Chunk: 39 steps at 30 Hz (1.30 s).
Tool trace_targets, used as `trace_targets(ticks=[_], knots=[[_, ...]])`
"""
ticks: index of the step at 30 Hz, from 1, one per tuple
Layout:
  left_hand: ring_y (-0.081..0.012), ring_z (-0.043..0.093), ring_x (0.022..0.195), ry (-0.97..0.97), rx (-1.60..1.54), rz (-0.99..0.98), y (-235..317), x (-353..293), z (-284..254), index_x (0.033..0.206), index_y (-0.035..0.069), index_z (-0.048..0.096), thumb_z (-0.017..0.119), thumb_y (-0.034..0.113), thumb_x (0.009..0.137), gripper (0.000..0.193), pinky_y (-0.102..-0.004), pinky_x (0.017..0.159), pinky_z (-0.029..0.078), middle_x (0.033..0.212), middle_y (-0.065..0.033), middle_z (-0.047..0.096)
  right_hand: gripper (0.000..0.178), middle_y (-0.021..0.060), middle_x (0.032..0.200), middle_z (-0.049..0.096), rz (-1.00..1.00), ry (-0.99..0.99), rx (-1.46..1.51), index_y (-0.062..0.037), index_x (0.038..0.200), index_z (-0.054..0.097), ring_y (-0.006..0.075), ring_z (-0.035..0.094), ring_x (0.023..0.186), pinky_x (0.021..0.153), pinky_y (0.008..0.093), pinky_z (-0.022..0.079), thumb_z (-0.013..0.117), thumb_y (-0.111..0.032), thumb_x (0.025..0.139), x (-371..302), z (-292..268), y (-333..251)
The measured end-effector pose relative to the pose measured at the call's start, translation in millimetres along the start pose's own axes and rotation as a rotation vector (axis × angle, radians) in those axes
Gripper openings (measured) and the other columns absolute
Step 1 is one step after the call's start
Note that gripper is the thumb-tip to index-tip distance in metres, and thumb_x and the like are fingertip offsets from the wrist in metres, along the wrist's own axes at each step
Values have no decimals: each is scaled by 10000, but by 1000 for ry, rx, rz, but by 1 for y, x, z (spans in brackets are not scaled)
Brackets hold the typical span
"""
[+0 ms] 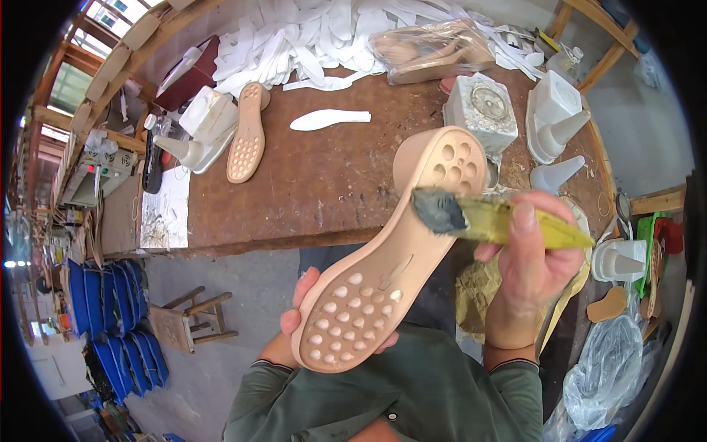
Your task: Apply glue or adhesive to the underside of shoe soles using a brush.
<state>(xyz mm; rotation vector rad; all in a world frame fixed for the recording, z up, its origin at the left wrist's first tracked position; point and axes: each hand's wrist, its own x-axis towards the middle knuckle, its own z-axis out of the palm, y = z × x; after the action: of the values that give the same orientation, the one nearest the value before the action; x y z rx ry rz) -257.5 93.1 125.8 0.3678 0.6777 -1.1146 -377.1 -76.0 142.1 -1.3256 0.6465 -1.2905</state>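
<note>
Centrally, a beige shoe sole (383,258) is held up above the person's lap, its dimpled underside turned to the camera and its heel end pointing up toward the tabletop (331,177). It is cradled from below by the left hand (302,309), whose fingers (303,278) are wrapped round the toe end and clamped on its edge. A yellow-handled brush (501,219) is gripped by the right hand (534,258), the fingers (526,217) closed tight on the handle; its dark grey bristles are pressed against the side of the sole just below the heel. On the brown tabletop beyond, a second beige sole (247,132) is lying flat, near a single white insole (330,118). A heap of white insoles (309,37) is piled at the far edge, with a plastic bag (431,48) set beside it. A square white container (484,110) stands just behind the raised heel.
</note>
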Motion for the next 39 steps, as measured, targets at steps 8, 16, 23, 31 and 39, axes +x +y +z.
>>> trace_targets(ticks=[8,16,23,31,39], knots=[[-441,345,1244,-131,452,-125,4,15,16,1373,265,331,666,613,621,894,-627,821,418,1409,-142,331,155,135,763,614,-3,-64,-6,61,996,546,131,603,588,519,222,484,577,-6,859,-32,12,4],[-449,472,1133,-389,608,-178,10,40,-4,1363,121,360,565,699,636,950,-580,911,425,1350,-215,392,205,156,773,601,-22,-204,-74,55,1032,509,178,611,585,513,264,509,561,-67,876,-48,24,8],[-366,435,1197,-713,485,-67,8,58,-15,1362,145,374,518,635,737,807,-501,961,408,1327,-171,434,214,165,771,631,19,-273,-77,39,1037,515,175,635,634,590,283,517,599,-10,847,-61,34,5],[-369,428,1214,-805,626,151,17,67,-26,1410,200,291,391,582,836,697,-495,951,420,1386,-168,379,228,167,771,599,50,-464,-93,28,1032,510,199,610,560,504,285,508,591,-95,857,-64,35,3],[-388,511,1102,-798,341,-511,31,71,-12,1389,149,337,455,607,776,774,-499,845,473,1320,-172,448,201,180,765,626,166,-197,-82,32,1024,529,191,623,595,540,283,507,571,-111,889,-40,44,-9]])
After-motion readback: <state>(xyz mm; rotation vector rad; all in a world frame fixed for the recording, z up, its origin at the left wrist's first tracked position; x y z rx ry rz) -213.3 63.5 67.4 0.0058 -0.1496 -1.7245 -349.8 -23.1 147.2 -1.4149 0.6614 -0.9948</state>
